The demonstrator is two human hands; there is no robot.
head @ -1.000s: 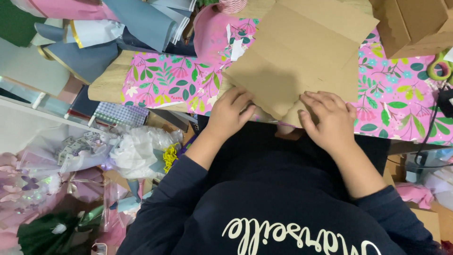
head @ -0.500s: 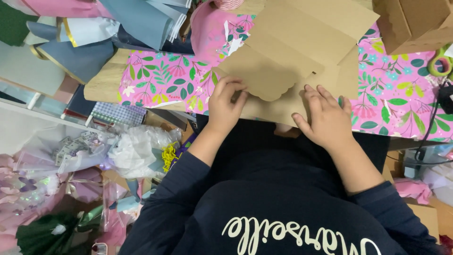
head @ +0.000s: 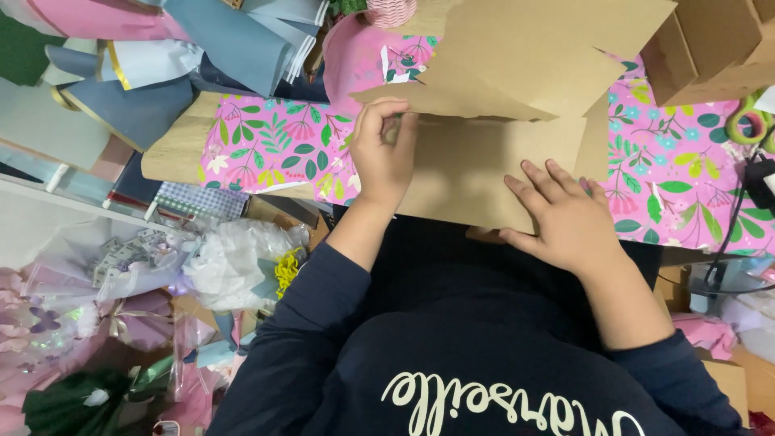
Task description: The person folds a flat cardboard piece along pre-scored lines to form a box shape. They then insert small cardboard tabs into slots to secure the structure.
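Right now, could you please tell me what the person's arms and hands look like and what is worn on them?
Both arms wear long dark navy sleeves, pushed up above the wrists so the forearms show. The left hand and right hand are bare: no gloves, rings, watch or bracelets visible. The sleeves belong to a dark top with pale cursive lettering across the chest.
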